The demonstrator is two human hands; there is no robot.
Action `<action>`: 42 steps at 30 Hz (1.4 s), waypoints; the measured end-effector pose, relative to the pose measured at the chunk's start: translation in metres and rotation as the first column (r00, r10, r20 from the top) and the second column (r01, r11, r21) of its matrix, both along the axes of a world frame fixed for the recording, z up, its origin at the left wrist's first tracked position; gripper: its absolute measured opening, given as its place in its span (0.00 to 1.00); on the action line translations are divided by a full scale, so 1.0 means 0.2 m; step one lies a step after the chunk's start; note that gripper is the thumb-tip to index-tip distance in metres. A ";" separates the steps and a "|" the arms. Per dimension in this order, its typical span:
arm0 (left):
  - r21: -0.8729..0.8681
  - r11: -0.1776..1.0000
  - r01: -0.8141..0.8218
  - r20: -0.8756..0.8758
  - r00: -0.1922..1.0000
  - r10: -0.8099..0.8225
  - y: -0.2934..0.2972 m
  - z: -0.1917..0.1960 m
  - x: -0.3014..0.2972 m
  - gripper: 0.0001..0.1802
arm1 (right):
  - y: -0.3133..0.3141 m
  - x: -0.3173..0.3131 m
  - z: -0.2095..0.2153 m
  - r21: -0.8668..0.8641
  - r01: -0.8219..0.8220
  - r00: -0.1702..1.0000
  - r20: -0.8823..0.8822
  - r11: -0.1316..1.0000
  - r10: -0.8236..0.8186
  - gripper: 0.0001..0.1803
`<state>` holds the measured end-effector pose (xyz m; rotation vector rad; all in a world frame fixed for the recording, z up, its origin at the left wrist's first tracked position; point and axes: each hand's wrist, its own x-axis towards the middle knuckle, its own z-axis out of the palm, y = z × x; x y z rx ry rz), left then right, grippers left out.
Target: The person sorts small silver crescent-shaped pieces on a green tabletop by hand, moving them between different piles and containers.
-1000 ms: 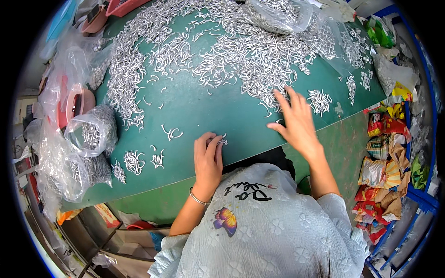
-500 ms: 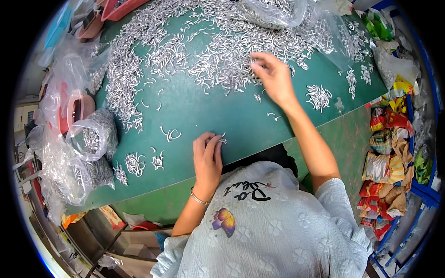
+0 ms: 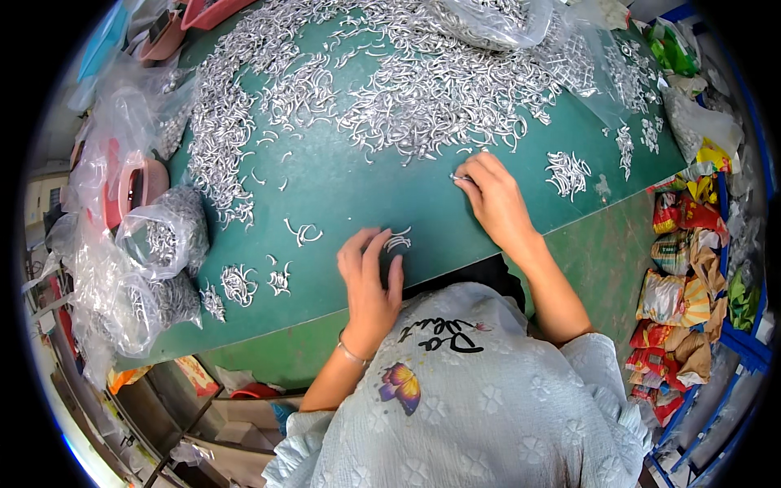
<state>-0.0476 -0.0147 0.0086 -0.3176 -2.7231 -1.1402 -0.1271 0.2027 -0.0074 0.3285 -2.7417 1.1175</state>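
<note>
A broad heap of small, curved silver metal pieces (image 3: 439, 89) covers the far part of the green table (image 3: 325, 187). Between the heap and the near edge, my right hand (image 3: 496, 199) pinches a curved silver piece (image 3: 461, 177) between thumb and fingertips; part of it is hidden. My left hand (image 3: 366, 268) rests by the near edge with its thumb and fingers apart. Beside its index finger lie a few curved pieces (image 3: 399, 240), apparently loose on the table. Whether the fingertips touch them I cannot tell.
Small groups of pieces lie at the left (image 3: 238, 285) and right (image 3: 567, 173). Clear plastic bags of pieces (image 3: 167, 236) and a pink container (image 3: 146, 187) line the left side. Another clear bag (image 3: 496, 24) lies on the heap. Coloured packets (image 3: 671, 293) fill a blue rack at right.
My right hand has drawn back from the heap toward me with a curved piece in its fingertips. My left thumb and fingers have spread, showing more of the pieces beside them.
</note>
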 end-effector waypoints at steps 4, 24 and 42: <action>-0.040 0.999 -0.015 0.182 0.983 0.022 -0.12 0.04 0.09 0.28 | 0.02 0.04 0.08 -0.193 0.061 0.993 0.108 0.979 -0.040 0.05; -0.101 0.979 0.176 -0.019 0.984 -0.179 0.03 -0.05 -0.09 0.21 | -0.07 -0.02 0.18 -0.197 0.003 0.981 0.189 0.980 0.035 0.06; 0.218 0.967 0.133 0.020 0.990 -0.140 0.01 -0.18 0.04 0.15 | -1.02 0.01 0.04 -0.026 -0.767 0.628 0.177 0.641 0.758 0.08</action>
